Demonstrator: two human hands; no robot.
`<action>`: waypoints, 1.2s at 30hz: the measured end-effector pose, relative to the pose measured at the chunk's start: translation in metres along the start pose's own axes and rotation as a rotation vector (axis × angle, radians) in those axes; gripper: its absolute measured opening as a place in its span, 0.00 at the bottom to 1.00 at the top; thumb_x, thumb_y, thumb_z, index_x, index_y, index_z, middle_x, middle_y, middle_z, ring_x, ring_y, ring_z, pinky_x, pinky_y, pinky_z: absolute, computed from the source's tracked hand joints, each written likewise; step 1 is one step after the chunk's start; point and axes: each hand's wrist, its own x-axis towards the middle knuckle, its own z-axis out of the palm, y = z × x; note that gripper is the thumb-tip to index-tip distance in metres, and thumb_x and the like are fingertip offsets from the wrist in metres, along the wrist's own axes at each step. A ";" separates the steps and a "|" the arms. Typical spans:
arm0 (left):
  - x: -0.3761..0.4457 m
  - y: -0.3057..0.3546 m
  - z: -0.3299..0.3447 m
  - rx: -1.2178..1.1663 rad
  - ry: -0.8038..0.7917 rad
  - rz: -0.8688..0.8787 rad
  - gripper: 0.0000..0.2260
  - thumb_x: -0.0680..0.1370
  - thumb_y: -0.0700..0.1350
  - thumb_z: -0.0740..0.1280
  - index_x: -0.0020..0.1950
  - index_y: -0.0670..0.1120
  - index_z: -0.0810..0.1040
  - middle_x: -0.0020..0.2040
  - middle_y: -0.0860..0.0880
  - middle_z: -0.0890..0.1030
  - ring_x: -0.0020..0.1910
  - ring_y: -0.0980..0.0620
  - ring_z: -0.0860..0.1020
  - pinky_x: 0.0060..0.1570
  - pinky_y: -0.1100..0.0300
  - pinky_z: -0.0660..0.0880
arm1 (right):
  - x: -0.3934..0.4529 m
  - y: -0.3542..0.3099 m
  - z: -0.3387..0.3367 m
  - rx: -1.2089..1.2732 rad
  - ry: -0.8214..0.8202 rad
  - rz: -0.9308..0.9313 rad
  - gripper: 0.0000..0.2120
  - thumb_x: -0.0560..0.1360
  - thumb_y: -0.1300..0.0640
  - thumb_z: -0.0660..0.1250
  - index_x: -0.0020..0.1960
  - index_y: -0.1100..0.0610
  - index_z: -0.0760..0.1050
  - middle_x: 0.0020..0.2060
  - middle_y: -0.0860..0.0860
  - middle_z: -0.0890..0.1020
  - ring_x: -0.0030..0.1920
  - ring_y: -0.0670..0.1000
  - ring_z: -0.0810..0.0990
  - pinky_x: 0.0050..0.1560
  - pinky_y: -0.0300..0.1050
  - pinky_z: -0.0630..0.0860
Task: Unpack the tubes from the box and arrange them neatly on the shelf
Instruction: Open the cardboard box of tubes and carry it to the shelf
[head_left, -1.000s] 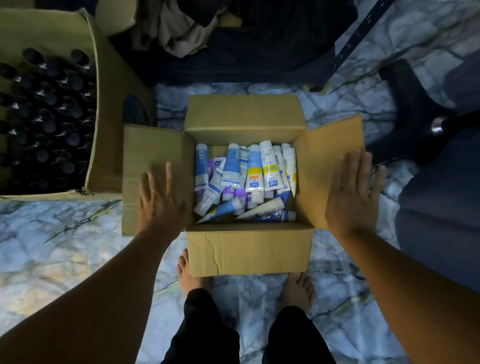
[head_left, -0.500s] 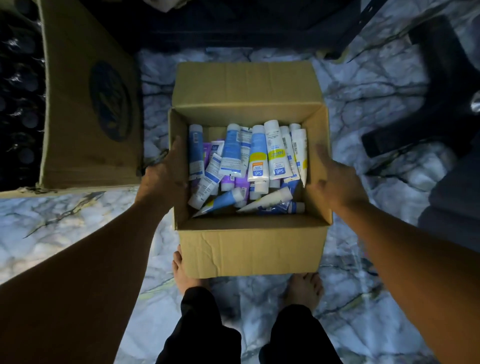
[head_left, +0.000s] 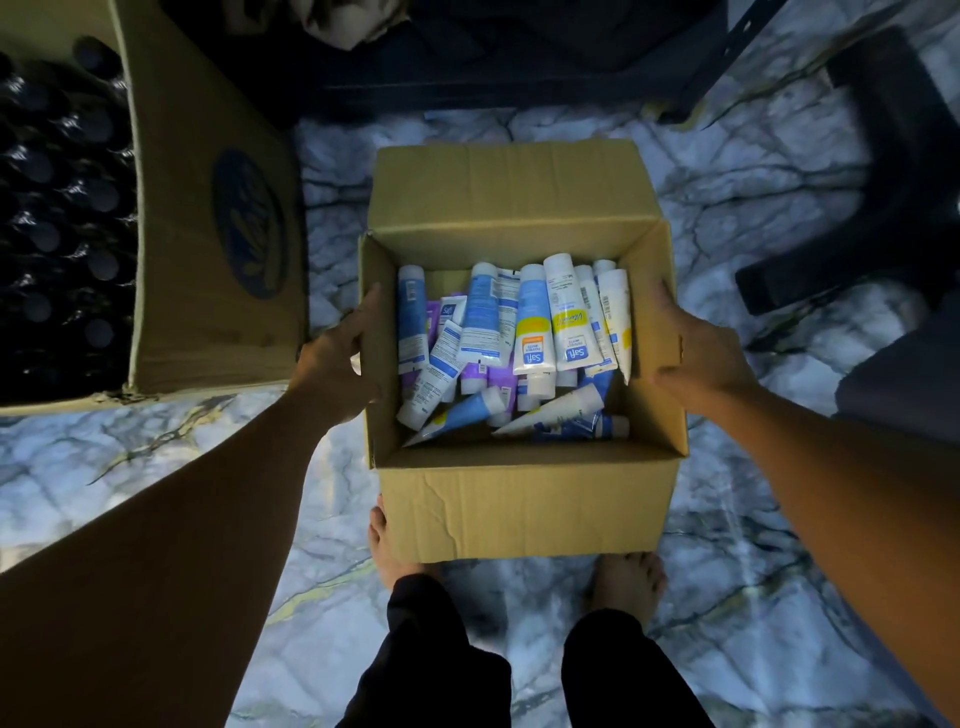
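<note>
Head view: tubes (head_left: 519, 348) (mostly lengthwise) jumbled.

Open brown cardboard box (head_left: 524, 509) seen from above on a marbled floor, its far flap folded outward and its near wall creased. It holds a loose pile of plastic tubes (head_left: 511, 353) in white, blue and purple, several with yellow bands, lying at mixed angles: most run lengthwise with their crimped ends toward the far wall, while a few along the near side lie crosswise with white caps showing. One white tube leans against the right wall, and the pile fills the bottom without reaching the rim.
</note>
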 end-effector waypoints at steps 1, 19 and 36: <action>-0.003 0.000 -0.002 -0.005 -0.011 0.010 0.57 0.62 0.27 0.76 0.76 0.70 0.56 0.62 0.48 0.80 0.61 0.47 0.79 0.50 0.45 0.83 | -0.005 0.000 -0.003 0.000 -0.003 0.004 0.50 0.71 0.63 0.69 0.75 0.33 0.41 0.43 0.56 0.78 0.46 0.56 0.78 0.41 0.46 0.75; -0.095 0.164 -0.102 0.351 -0.296 0.204 0.54 0.65 0.31 0.74 0.74 0.73 0.53 0.49 0.49 0.83 0.43 0.50 0.82 0.35 0.60 0.81 | -0.242 -0.035 -0.123 0.164 0.138 0.222 0.49 0.67 0.65 0.71 0.79 0.46 0.47 0.40 0.54 0.74 0.44 0.59 0.80 0.46 0.44 0.74; -0.331 0.335 -0.082 0.436 -0.626 0.579 0.56 0.62 0.24 0.71 0.72 0.75 0.59 0.67 0.50 0.78 0.60 0.52 0.79 0.36 0.58 0.80 | -0.611 -0.022 -0.148 0.642 0.408 0.689 0.29 0.78 0.52 0.60 0.77 0.51 0.57 0.62 0.59 0.78 0.59 0.61 0.78 0.58 0.48 0.74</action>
